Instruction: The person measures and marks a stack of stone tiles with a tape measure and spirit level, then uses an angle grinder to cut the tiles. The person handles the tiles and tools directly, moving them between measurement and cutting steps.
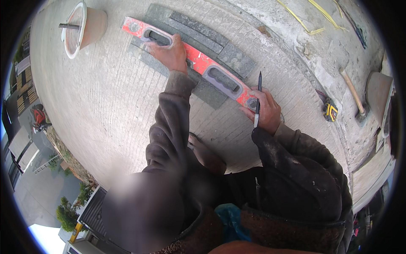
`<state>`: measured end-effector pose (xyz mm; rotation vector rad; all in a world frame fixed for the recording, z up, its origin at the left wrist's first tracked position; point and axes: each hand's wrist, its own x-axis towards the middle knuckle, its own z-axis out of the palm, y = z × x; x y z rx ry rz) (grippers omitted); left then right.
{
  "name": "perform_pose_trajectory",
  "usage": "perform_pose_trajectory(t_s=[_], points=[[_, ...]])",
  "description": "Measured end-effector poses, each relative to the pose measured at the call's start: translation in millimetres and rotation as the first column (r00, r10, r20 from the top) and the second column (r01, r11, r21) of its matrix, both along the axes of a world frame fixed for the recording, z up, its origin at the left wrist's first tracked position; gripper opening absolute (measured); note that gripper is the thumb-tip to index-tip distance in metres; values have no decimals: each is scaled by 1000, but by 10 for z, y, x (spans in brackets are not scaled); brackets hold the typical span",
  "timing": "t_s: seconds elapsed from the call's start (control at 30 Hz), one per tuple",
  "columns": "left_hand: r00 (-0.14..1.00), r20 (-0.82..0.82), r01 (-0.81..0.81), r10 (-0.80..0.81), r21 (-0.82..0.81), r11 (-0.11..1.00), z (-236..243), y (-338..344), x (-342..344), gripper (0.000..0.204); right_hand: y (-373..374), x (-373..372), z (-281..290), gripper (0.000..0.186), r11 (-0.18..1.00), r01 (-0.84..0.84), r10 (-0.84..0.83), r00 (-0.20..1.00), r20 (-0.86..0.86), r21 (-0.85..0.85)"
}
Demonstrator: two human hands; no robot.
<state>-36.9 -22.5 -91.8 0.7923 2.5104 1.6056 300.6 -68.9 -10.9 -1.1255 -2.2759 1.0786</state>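
A red spirit level [198, 60] with grey handles lies diagonally across several grey stone strips and slabs [237, 59] on pale, grooved concrete. My left hand [169, 54] grips the level beside its upper-left handle, thumb and fingers curled against it. At the lower-right end, my right hand [267, 109] holds a dark, pale-ended pencil-like marker [259, 79] upright in the picture, with fingers also against the level's end. My feet are partly visible below the slabs.
A white bucket [95, 29] with a dark handle across its rim stands upper left. Right are a yellow-black tape measure [330, 111], a wooden-handled hammer [350, 84], yellow strips [313, 15] and a rough concrete edge. A red-black object [39, 116] sits far left.
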Motion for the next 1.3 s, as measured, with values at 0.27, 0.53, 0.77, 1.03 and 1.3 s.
perform_pose_trajectory(t_s=[0.27, 0.53, 0.77, 1.03, 1.3], points=[[995, -91, -41, 38, -36, 999, -6, 6, 37, 56, -6, -11, -1, 62, 1000, 12, -12, 1000, -10, 11], [984, -176, -39, 32, -36, 999, 53, 8, 51, 64, -23, -9, -7, 60, 1000, 16, -16, 1000, 8, -7], [994, 63, 97, -88, -156, 983, 235, 11, 47, 95, -17, -35, 45, 61, 999, 31, -31, 1000, 0, 11], [914, -124, 209, -387, -672, 711, 433, -346, -302, 129, -7, 8, -21, 60, 1000, -25, 24, 998, 53, 17], [758, 111, 467, -642, -781, 416, 719, -352, -477, 151, -16, 4, 22, 58, 1000, 17, -17, 999, 47, 7]])
